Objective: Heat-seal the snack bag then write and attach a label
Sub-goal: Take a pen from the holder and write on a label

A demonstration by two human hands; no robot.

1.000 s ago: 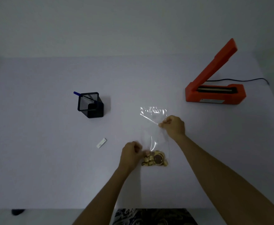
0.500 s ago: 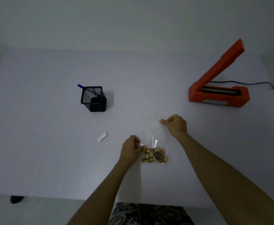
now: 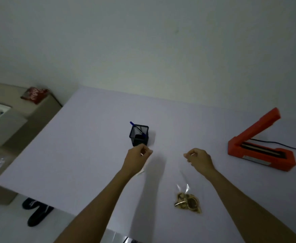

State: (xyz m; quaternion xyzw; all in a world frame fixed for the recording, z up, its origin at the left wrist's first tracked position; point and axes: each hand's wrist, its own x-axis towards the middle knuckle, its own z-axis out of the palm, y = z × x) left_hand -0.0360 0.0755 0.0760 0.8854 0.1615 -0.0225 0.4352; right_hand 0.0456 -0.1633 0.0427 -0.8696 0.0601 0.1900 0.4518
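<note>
The clear snack bag (image 3: pixel 187 201) lies on the white table (image 3: pixel 91 155) with golden snacks bunched at its near end. Its transparent top runs up toward my right hand (image 3: pixel 199 159), whose thumb and fingers pinch together at that faint upper edge. My left hand (image 3: pixel 136 160) is off the bag, fingers curled, just in front of the black mesh pen holder (image 3: pixel 139 135) with a blue pen (image 3: pixel 137 128). A corner of the small white label (image 3: pixel 141 172) shows under that hand; blur hides any contact. The orange heat sealer (image 3: pixel 259 151) stands open at the right.
The sealer's black cord (image 3: pixel 284 145) trails off to the right. Left of the table are a beige cabinet with a red packet (image 3: pixel 35 94) and dark shoes (image 3: pixel 36 213) on the floor. The table's left edge runs diagonally.
My head has tilted up and left. My left hand let go of the bag's snack end and moved up-left over the label, near the pen holder. My right hand stays at the bag's top.
</note>
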